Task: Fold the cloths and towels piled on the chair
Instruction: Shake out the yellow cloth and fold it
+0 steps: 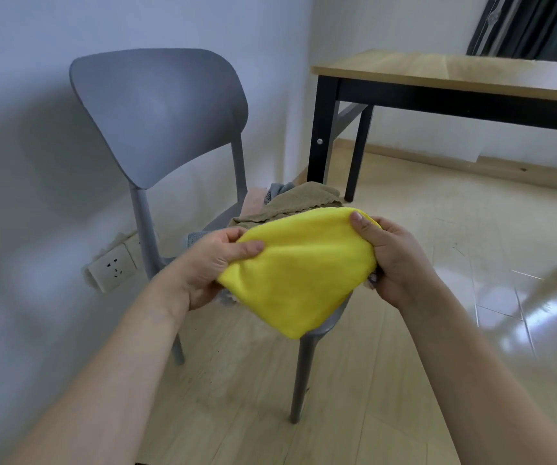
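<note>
Yellow cloth (299,273) is held up over the grey chair (156,112). The left hand (210,263) pinches its left edge and the right hand (394,256) grips its right edge. More towels (300,199) lie piled on the chair seat behind it.

I've got the yellow cloth (299,270) up over the grey chair (156,112), left hand (210,263) pinching its nine o'clock edge, right hand (393,260) gripping the three o'clock side. Behind it at twelve, a tan towel (299,199) lies on the seat with grey and pink pieces. Table (438,72) at two o'clock.
</note>
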Demonstrator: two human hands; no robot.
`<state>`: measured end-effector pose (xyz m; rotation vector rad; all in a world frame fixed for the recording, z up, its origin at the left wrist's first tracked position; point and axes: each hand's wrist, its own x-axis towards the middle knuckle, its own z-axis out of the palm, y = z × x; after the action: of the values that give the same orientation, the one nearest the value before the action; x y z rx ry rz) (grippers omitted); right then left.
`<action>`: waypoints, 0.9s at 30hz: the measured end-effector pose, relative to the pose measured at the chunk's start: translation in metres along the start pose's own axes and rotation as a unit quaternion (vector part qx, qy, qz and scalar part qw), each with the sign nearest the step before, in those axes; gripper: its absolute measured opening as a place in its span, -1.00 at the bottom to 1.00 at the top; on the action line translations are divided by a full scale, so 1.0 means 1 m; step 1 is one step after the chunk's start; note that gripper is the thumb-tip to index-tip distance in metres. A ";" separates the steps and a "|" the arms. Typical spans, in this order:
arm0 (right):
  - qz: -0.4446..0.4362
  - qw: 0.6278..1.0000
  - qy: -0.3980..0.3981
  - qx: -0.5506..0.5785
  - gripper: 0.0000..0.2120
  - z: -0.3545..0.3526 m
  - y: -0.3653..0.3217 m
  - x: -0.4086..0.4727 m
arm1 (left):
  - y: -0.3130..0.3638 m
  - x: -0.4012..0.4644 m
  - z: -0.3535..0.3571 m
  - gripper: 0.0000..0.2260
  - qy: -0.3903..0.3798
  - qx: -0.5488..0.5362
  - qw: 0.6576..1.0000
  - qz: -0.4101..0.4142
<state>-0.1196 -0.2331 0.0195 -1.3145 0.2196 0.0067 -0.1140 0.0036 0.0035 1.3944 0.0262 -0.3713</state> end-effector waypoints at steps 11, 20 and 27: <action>0.049 0.938 0.024 -0.343 -0.67 0.003 0.048 0.055 | -0.039 0.057 -0.004 -0.76 0.312 0.075 0.946 0.049; 0.018 0.960 -0.034 -0.279 -0.71 -0.003 0.039 0.054 | -0.036 0.047 0.001 -0.70 0.326 0.156 0.932 -0.022; 0.033 0.970 -0.018 -0.241 -0.60 -0.010 0.031 0.059 | -0.033 0.037 0.009 -0.77 0.223 0.063 0.973 0.003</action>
<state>-0.0672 -0.2415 -0.0220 -1.7902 0.2395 0.1498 -0.0901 -0.0185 -0.0351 1.5800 0.3730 -0.0475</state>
